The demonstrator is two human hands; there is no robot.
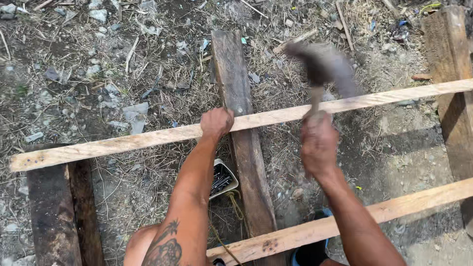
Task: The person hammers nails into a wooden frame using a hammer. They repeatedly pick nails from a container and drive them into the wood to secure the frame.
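Head view shows the right hand (319,144) clenched on a hammer (322,66), its head motion-blurred. Left hand (216,121) pinches something too small to identify against the pale batten (123,144); below its forearm, a tub of nails (221,178) is partly hidden.

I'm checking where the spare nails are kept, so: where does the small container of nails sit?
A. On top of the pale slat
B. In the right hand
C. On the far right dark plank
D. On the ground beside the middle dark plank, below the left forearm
D: the container of nails lies on the ground against the middle dark plank, partly under the forearm of the left hand, while the right hand grips a hammer.
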